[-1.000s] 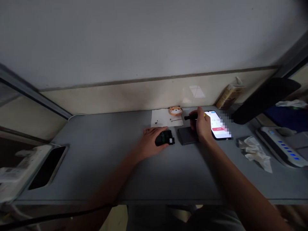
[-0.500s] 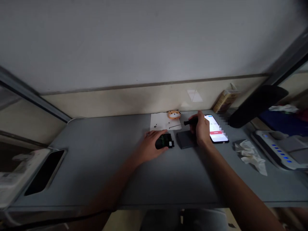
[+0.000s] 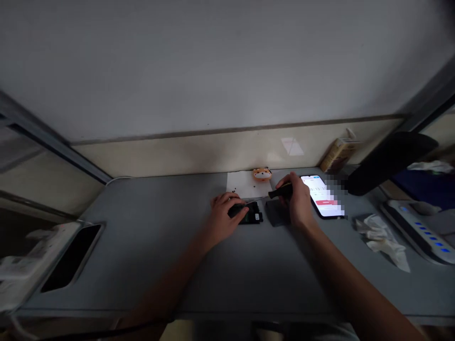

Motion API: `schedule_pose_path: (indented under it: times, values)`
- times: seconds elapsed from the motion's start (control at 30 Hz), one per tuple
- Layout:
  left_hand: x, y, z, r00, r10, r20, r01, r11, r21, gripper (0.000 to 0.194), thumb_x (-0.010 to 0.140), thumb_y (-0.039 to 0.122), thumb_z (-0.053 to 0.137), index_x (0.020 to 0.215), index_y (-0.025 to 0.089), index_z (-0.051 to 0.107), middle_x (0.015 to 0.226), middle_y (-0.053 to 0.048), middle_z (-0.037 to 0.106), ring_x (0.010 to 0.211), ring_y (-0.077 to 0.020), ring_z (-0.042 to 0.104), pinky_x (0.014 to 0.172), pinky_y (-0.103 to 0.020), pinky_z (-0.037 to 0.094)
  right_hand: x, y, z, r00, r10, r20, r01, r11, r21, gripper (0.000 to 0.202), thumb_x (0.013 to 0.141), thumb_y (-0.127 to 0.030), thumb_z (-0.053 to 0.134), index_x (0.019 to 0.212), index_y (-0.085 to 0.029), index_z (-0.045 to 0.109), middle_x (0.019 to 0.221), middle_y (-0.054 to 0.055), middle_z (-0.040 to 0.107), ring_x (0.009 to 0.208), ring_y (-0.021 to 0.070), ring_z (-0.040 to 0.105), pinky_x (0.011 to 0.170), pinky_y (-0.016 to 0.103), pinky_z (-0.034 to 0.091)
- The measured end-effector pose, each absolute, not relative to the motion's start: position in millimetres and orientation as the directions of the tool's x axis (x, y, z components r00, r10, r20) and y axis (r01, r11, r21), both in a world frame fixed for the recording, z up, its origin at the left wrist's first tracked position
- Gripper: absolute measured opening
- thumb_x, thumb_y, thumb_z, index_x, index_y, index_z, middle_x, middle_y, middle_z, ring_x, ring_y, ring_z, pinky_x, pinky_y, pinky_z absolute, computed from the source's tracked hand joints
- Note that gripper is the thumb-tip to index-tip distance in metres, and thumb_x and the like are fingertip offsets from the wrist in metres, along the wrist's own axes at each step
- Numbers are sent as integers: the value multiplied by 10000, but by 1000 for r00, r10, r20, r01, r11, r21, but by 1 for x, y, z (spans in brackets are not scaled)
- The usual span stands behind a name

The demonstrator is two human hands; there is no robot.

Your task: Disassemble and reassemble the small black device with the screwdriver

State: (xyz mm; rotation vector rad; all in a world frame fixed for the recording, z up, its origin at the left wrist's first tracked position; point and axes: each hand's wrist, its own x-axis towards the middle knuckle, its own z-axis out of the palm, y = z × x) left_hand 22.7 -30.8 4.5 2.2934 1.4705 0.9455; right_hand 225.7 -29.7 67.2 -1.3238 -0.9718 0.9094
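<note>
A small black device with a white label (image 3: 253, 217) lies on the grey table, and my left hand (image 3: 224, 215) is closed on its left part. In my right hand (image 3: 297, 201) is a black-handled screwdriver (image 3: 280, 191), its thin shaft pointing left over the device's upper edge, close to my left fingers. Whether the tip touches the device is too small to tell. A dark flat cover (image 3: 276, 213) lies beneath and beside my right hand. Behind the device is a white paper (image 3: 245, 182) with several tiny dark bits and an orange animal-faced item (image 3: 262, 174).
A lit phone (image 3: 322, 196) lies right of my right hand. Farther right are crumpled tissue (image 3: 386, 240), a power strip (image 3: 424, 232), a carton (image 3: 338, 154) and a black cylinder (image 3: 387, 163). A dark-screened phone (image 3: 71, 258) is at the left edge.
The screwdriver's tip has moved from over the paper to the device's upper edge. My left thumb has shifted up across the device. The whole view has shifted slightly.
</note>
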Motion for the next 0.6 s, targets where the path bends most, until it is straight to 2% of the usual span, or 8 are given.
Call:
schedule_pose_path:
  times: [0.13,0.33,0.43,0.6]
  values:
    - [17,-29,6,284,864,415,733,-475,487,149,984,331,612,947,281,747,1044,-13,706,1053,-207,645,1050,-421,386,223,-32,68,326,944,46,38,35,-999,579,827,-747,459,607,-224,574,444,-24,455,398,124,417,387,255,295]
    - [13,-33,15,411,791,453,762,-571,305,206,1018,323,554,963,267,745,1049,-41,706,1020,-222,628,1017,-430,369,223,-34,70,284,954,97,145,57,-988,521,857,-686,482,627,-228,574,500,-20,477,449,126,442,425,261,336]
    - [14,-37,18,470,772,428,746,-607,275,226,1033,306,525,975,262,739,1052,-46,705,1032,-226,625,1012,-430,364,222,-36,69,293,932,213,194,160,-968,456,845,-668,552,695,-238,587,562,-24,512,509,135,483,462,262,382]
    - [19,-42,16,425,807,411,729,-574,373,175,1013,316,586,966,278,751,1014,-25,704,1023,-219,620,1021,-426,366,221,-45,68,290,827,482,339,382,-860,323,878,-555,596,778,-249,617,666,4,612,596,153,545,548,290,447]
